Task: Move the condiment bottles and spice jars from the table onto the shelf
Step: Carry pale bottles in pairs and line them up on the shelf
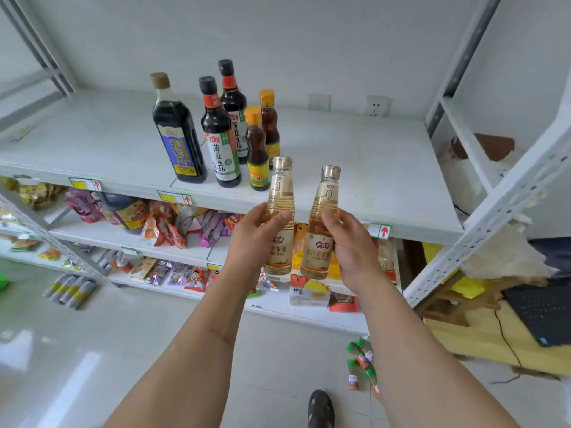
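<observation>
Pale vinegar bottles stood upright, one (279,217) in my left grip (254,239), one (321,225) in my right grip (350,247), both just before the shelf (355,168) edge, right of the oil bottle (256,149).

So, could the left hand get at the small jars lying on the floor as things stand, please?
Probably not: the left hand is raised at shelf height gripping a vinegar bottle, and the small jars lie far below, nearer the right arm.

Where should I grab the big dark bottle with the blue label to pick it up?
Hold the big dark bottle around its wide middle, just above the blue label, coming from the left. It stands upright at the left end of the row on the shelf, so that side is open; a soy sauce bottle crowds its right.
</observation>
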